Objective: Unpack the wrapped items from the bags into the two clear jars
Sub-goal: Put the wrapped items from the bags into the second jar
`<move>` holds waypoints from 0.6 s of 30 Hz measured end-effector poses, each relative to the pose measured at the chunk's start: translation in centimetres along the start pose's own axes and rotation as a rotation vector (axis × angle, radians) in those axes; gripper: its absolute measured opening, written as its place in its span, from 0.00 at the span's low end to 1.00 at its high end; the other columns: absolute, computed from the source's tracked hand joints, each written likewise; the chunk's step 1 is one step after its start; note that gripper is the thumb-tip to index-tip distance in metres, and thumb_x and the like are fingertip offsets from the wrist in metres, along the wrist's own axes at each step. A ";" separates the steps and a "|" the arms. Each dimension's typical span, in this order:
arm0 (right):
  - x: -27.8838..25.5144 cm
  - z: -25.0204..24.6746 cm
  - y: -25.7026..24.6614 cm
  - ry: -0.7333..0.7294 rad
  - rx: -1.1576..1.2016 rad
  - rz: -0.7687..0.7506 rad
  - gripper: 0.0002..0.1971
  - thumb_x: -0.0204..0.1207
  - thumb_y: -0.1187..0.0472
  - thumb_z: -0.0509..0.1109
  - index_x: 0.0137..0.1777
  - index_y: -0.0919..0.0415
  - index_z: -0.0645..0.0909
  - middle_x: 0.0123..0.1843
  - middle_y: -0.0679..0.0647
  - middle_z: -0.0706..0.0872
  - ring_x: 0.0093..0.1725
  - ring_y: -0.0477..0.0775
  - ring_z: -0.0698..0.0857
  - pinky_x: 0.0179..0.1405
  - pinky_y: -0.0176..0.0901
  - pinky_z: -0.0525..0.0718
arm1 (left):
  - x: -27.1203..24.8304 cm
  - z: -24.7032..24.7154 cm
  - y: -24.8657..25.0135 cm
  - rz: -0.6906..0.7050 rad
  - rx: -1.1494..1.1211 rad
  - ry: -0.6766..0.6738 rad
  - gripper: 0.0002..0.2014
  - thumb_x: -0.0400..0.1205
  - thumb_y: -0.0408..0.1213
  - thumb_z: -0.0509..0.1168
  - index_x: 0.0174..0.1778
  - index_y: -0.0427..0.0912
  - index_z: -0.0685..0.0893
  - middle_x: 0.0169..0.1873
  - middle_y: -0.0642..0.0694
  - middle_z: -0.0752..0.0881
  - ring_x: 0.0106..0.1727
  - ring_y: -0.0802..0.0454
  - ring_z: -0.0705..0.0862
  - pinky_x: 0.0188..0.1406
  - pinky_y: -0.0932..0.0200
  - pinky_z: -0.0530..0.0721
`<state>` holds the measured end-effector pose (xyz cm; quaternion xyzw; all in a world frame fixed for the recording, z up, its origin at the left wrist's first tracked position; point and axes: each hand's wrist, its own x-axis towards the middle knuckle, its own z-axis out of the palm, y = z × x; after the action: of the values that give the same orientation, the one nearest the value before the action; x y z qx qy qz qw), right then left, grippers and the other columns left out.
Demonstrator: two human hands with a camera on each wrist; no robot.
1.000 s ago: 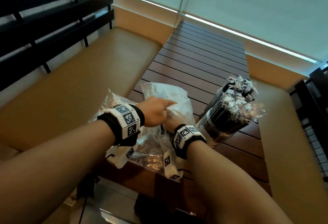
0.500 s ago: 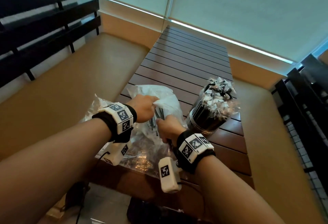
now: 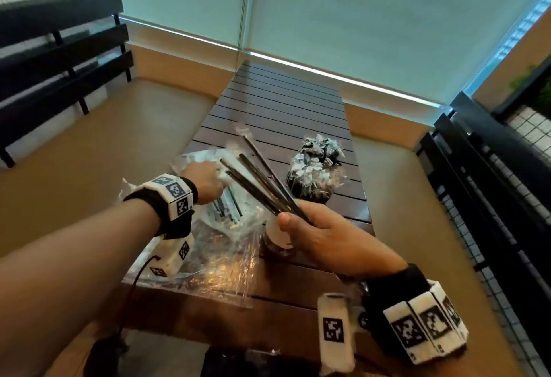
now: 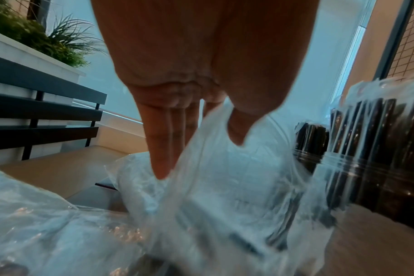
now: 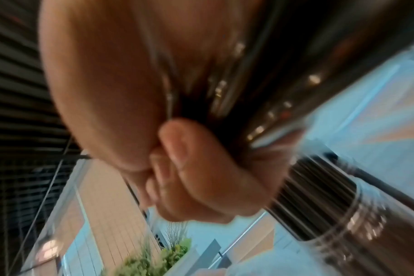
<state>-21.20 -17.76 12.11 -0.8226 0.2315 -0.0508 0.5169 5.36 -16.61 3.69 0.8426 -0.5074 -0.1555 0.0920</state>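
On the slatted table lies a clear bag with several black wrapped sticks inside. My left hand pinches the bag's open edge; in the left wrist view the bag hangs between thumb and fingers of that hand. My right hand grips a fanned bundle of black wrapped sticks above the bag. In the right wrist view its fingers curl round the bundle. Two clear jars, packed with wrapped sticks, stand just right of the bag.
A flattened clear bag covers the table's near left corner. Tan cushioned benches flank the table on both sides. Black slatted railings stand behind each bench, and a blind-covered window closes the far end.
My right hand has drawn a bundle of wrapped sticks out of the bag and lifted it toward me. My left hand has stayed on the bag's edge.
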 end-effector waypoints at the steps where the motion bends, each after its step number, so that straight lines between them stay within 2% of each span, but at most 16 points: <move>1: 0.5 -0.1 0.1 0.106 -0.030 -0.049 0.12 0.87 0.52 0.59 0.43 0.55 0.73 0.31 0.44 0.72 0.27 0.39 0.70 0.26 0.34 0.72 | 0.0 0.1 -0.1 -0.004 -0.021 -0.021 0.29 0.80 0.47 0.67 0.75 0.39 0.72 0.76 0.37 0.74 0.70 0.39 0.77 0.67 0.49 0.77; 2: 1.3 -0.1 0.4 0.232 -0.085 -0.089 0.12 0.87 0.51 0.59 0.43 0.54 0.73 0.31 0.43 0.73 0.28 0.40 0.72 0.29 0.39 0.73 | -0.2 -0.2 0.1 0.019 -0.055 -0.055 0.42 0.75 0.51 0.70 0.82 0.41 0.62 0.81 0.39 0.67 0.78 0.40 0.69 0.74 0.46 0.71; 3: 2.3 0.0 0.7 0.361 -0.150 -0.122 0.11 0.87 0.51 0.59 0.43 0.52 0.73 0.32 0.42 0.75 0.29 0.39 0.73 0.32 0.39 0.74 | -0.8 -0.8 0.5 0.072 -0.101 -0.058 0.50 0.70 0.52 0.72 0.85 0.44 0.54 0.83 0.41 0.61 0.81 0.43 0.63 0.78 0.44 0.67; 4: 3.3 0.2 1.1 0.471 -0.202 -0.150 0.10 0.87 0.51 0.59 0.45 0.52 0.74 0.32 0.42 0.76 0.30 0.39 0.75 0.33 0.36 0.74 | -1.3 -1.5 1.2 0.139 -0.175 -0.026 0.54 0.66 0.51 0.71 0.86 0.47 0.51 0.84 0.44 0.59 0.83 0.45 0.60 0.80 0.44 0.64; 5: 4.2 0.5 1.4 0.547 -0.233 -0.177 0.09 0.87 0.52 0.59 0.47 0.54 0.74 0.32 0.42 0.76 0.30 0.37 0.76 0.31 0.31 0.72 | -2.2 -2.5 2.0 0.204 -0.292 0.002 0.54 0.64 0.49 0.71 0.86 0.49 0.52 0.84 0.46 0.59 0.82 0.48 0.60 0.80 0.46 0.64; 7: 5.7 1.2 1.7 0.626 -0.293 -0.216 0.09 0.87 0.53 0.59 0.51 0.57 0.74 0.31 0.43 0.76 0.29 0.37 0.76 0.26 0.31 0.70 | -4.2 -4.5 4.2 0.343 -0.644 -0.035 0.43 0.67 0.46 0.72 0.80 0.51 0.66 0.79 0.48 0.70 0.78 0.52 0.69 0.76 0.52 0.68; 9: 7.0 2.2 1.7 0.659 -0.326 -0.253 0.10 0.87 0.53 0.58 0.59 0.58 0.73 0.33 0.44 0.80 0.29 0.41 0.78 0.25 0.35 0.70 | -5.7 -6.0 6.4 0.440 -1.023 -0.129 0.25 0.70 0.48 0.75 0.62 0.48 0.81 0.66 0.41 0.84 0.67 0.50 0.82 0.67 0.53 0.80; 11: 8.0 3.1 1.2 0.667 -0.291 -0.274 0.11 0.87 0.55 0.57 0.65 0.56 0.70 0.40 0.50 0.85 0.35 0.51 0.84 0.31 0.46 0.79 | -6.2 -6.6 8.3 0.383 -1.268 -0.071 0.15 0.78 0.49 0.72 0.50 0.41 0.83 0.50 0.40 0.91 0.55 0.49 0.89 0.53 0.54 0.87; 12: 8.4 3.5 1.0 0.668 -0.291 -0.273 0.12 0.87 0.55 0.57 0.67 0.57 0.69 0.43 0.52 0.86 0.37 0.55 0.85 0.33 0.51 0.81 | -6.0 -6.7 8.9 0.307 -1.359 -0.014 0.15 0.80 0.49 0.69 0.45 0.38 0.83 0.42 0.43 0.91 0.51 0.50 0.90 0.47 0.56 0.87; 14: 8.6 3.6 0.5 0.647 -0.309 -0.282 0.12 0.87 0.54 0.57 0.65 0.56 0.69 0.42 0.53 0.86 0.36 0.55 0.85 0.33 0.51 0.80 | -5.7 -6.9 10.0 0.168 -1.503 0.071 0.15 0.81 0.49 0.67 0.37 0.40 0.79 0.27 0.49 0.84 0.44 0.51 0.89 0.44 0.57 0.86; 16: 8.1 2.8 -0.1 0.606 -0.392 -0.311 0.10 0.86 0.51 0.58 0.59 0.55 0.72 0.41 0.49 0.83 0.35 0.49 0.82 0.33 0.45 0.77 | -5.6 -7.2 10.3 0.136 -1.532 0.148 0.16 0.81 0.51 0.67 0.35 0.44 0.76 0.21 0.52 0.80 0.38 0.52 0.86 0.45 0.55 0.87; 18: 7.2 1.2 -0.8 0.578 -0.553 -0.301 0.15 0.82 0.44 0.63 0.58 0.52 0.77 0.47 0.45 0.81 0.42 0.43 0.80 0.37 0.37 0.77 | -5.2 -7.4 9.9 0.142 -1.392 0.255 0.19 0.80 0.55 0.67 0.33 0.44 0.76 0.22 0.52 0.80 0.34 0.50 0.84 0.44 0.51 0.87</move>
<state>-14.15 -19.59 11.14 -0.9068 0.2490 -0.2902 0.1776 -2.49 -16.70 14.59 0.5648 -0.3294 -0.3374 0.6773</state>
